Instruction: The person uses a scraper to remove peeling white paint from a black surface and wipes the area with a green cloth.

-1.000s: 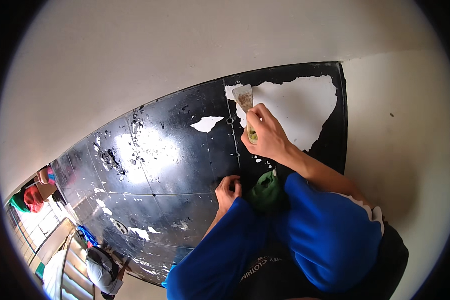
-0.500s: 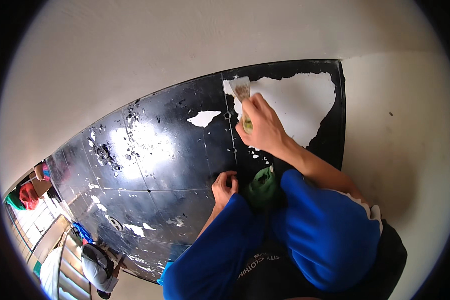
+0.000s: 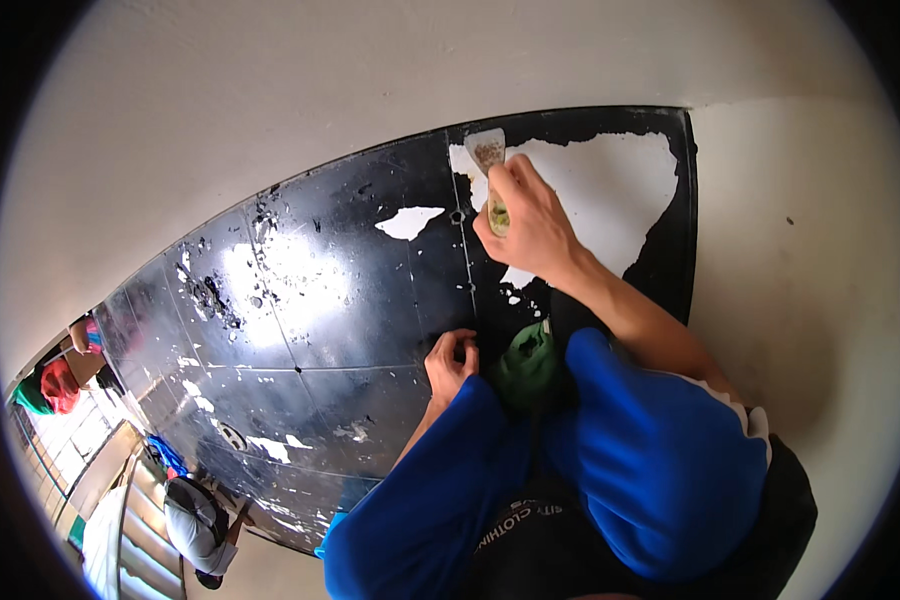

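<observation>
Where the flat metal scraper with a yellow-green handle (image 3: 486, 149) stands at the upper centre of the frame, its long axis runs nearly up and down, blade ahead of the grip toward the top. The person's right hand (image 3: 537, 222), the nearer one, has its fingers wrapped around the handle. Blade contact cannot be confirmed. A ragged-edged white patch (image 3: 605, 190) extends to the blade's right; a thin, pale, straight seam (image 3: 466, 250) runs just left. Close above is the upper edge of the broad, glossy black panel (image 3: 375, 310). The person's left hand (image 3: 450, 366) is lower, near frame centre, fingers curled; whether they pinch anything cannot be told. Crumpled green cloth (image 3: 526, 368) lies to its right.
</observation>
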The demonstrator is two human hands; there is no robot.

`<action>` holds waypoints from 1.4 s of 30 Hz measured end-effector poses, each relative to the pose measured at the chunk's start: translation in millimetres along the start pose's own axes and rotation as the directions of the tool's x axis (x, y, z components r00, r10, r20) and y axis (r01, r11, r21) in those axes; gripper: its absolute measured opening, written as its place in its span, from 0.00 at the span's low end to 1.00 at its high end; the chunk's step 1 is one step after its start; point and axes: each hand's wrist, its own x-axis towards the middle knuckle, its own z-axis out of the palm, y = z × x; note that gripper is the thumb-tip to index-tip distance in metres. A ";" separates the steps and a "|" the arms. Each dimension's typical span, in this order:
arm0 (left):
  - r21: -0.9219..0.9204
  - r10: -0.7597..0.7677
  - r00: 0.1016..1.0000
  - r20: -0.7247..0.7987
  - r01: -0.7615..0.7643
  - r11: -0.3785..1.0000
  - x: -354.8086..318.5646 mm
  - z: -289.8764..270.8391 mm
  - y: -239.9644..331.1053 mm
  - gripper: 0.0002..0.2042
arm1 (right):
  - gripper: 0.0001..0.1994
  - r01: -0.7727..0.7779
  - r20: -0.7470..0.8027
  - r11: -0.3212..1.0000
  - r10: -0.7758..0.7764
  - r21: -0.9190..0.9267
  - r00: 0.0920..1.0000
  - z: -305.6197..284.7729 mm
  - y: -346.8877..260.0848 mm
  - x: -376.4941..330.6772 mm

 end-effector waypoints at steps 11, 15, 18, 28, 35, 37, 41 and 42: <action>-0.031 -0.011 1.000 -0.017 0.010 0.999 -0.2 0.0 -1.8 0.05 | 0.20 -0.052 0.066 0.996 0.056 -0.069 0.996 -0.7 -2.2 -16.4; 0.002 0.071 0.997 -0.012 -0.071 0.997 0.8 0.5 -1.5 0.06 | 0.18 0.000 0.004 1.000 0.000 -0.022 1.000 -5.9 3.3 -12.9; -0.060 -0.094 0.996 -0.002 0.094 0.994 -3.6 1.9 1.4 0.06 | 0.18 0.019 0.000 1.000 -0.019 -0.025 1.000 1.3 4.6 -6.3; -0.082 -0.031 0.999 -0.030 0.028 0.996 -6.8 2.7 -3.1 0.05 | 0.18 -0.015 0.013 1.000 0.015 -0.010 1.000 6.6 -4.9 -1.4; -0.054 -0.017 1.000 -0.023 0.016 0.998 6.0 -3.0 6.9 0.06 | 0.21 -0.011 0.016 0.998 0.012 -0.059 1.000 4.1 0.1 18.1; -0.046 -0.058 0.998 0.004 0.059 0.997 -2.1 -4.4 10.2 0.05 | 0.22 -0.034 0.028 0.996 0.036 -0.079 0.999 11.5 -3.5 0.2; -0.044 -0.028 1.000 0.005 0.028 0.999 -6.9 -2.9 -0.8 0.05 | 0.24 0.000 0.070 0.999 0.004 -0.054 0.998 5.6 -5.8 -18.3; -0.068 -0.039 0.999 -0.003 0.038 0.997 -2.0 -2.0 -0.2 0.05 | 0.24 0.014 0.037 0.999 -0.012 -0.052 0.999 7.1 0.0 -10.0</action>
